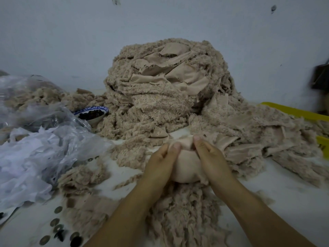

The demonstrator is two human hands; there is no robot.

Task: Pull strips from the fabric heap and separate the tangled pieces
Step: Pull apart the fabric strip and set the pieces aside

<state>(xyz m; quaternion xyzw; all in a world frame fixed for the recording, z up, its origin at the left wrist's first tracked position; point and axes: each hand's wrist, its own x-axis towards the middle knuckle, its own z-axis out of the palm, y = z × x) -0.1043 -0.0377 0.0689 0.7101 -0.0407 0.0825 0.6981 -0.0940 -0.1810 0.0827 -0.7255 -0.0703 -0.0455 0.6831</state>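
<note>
Two hands, one heap, one pinched piece, one bowl

— How's the light where you are?
— Dim and flat. The wall reads cold blue, with only soft shadow beneath my left hand and right hand.
— Sharpness?
— Soft all over. Faint glare on the plastic bag, and the frame's edges bend and smear.

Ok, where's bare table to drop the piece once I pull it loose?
Best patch: bare table right of the right hand, below the fabric heap. A narrower, scrap-strewn strip lies between the left hand and the plastic bags. Bottom left is crowded with coins.
</note>
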